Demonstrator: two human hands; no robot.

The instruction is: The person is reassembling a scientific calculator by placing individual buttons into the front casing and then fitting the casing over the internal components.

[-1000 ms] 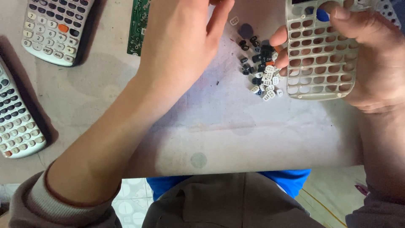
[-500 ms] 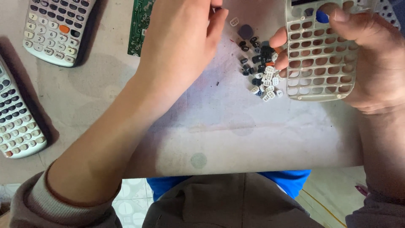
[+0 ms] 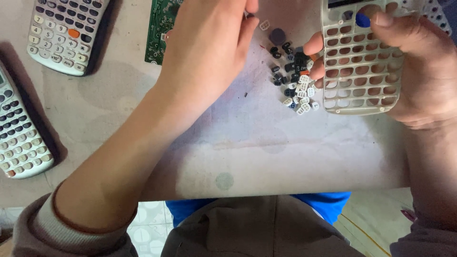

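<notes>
The right hand (image 3: 419, 71) grips a beige plastic calculator front shell (image 3: 362, 62) with empty rows of key holes, thumb pressed on its face beside a blue button (image 3: 362, 20). Just left of it, a small heap of loose black and white keycaps (image 3: 294, 78) lies on the worn tabletop (image 3: 266, 147). The left hand (image 3: 209, 47) hovers above a green circuit board (image 3: 162, 26), fingers curled together; whether they pinch anything cannot be told.

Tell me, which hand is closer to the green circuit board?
Left. The left hand lies right beside the green circuit board, overlapping its edge. The right hand is far across, holding the calculator faceplate.
</notes>
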